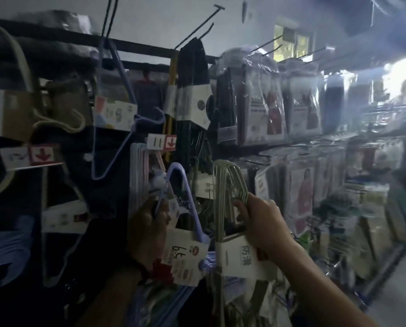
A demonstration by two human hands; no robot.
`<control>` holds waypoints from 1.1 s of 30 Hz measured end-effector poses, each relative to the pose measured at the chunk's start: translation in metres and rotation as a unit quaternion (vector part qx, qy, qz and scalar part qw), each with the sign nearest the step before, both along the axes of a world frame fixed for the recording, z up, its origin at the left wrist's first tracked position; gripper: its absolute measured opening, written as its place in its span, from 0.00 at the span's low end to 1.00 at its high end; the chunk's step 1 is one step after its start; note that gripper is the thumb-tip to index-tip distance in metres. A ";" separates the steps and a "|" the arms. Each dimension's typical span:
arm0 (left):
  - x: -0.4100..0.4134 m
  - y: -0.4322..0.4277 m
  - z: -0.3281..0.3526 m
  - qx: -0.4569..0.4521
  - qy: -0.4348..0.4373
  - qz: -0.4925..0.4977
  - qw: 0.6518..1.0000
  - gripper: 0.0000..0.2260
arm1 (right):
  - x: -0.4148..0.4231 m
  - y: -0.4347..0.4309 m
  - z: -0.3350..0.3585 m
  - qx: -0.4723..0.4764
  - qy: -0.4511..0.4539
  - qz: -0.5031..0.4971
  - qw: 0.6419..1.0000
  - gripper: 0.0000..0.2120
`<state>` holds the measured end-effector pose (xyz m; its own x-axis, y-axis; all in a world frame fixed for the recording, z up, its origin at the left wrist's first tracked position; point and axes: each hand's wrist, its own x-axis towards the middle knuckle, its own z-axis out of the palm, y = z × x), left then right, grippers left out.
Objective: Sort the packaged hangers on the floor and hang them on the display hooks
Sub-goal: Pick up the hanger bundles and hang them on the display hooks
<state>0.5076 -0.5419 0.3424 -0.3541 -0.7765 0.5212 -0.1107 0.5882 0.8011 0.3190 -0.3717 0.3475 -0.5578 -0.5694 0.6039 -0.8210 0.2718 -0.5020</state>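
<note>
My left hand (147, 230) grips a pack of lilac-blue hangers (184, 199) with a white card sleeve (185, 260) marked with a price. My right hand (261, 223) is closed on the hooks of a pack of beige hangers (228, 182), whose white card band (239, 258) hangs below my wrist. Both packs are held up in front of the display wall, side by side and nearly touching. A bare black display hook (197, 29) sticks out high above them. More blue hanger packs hang under my arms, partly hidden.
The wall is crowded with hung goods: black hanger packs (192, 90), a lone blue hanger (117, 109), pale pastel hangers (138, 175), plastic-wrapped packages (268, 107) to the right. Price tags with red arrows (162, 142) stick out on hook ends. The aisle floor (400, 298) runs along the lower right.
</note>
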 end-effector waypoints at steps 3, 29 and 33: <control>-0.023 -0.004 0.013 -0.054 0.001 -0.001 0.999 0.13 | -0.048 -0.014 0.007 0.008 -0.020 -0.002 1.000 0.19; -0.148 -0.023 0.109 0.187 -0.013 -0.316 0.930 0.28 | -0.223 -0.103 0.035 0.045 0.080 0.129 0.987 0.16; -0.148 -0.032 0.121 0.141 -0.051 -0.424 0.893 0.15 | -0.219 -0.113 0.036 -0.006 0.089 0.142 0.986 0.17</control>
<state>0.3601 -0.5735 0.4636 -0.9115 -0.3026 0.2786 0.1981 0.2708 0.9420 0.1002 -0.4851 0.3830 -0.2613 -0.6789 0.6862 -0.9388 0.0135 -0.3442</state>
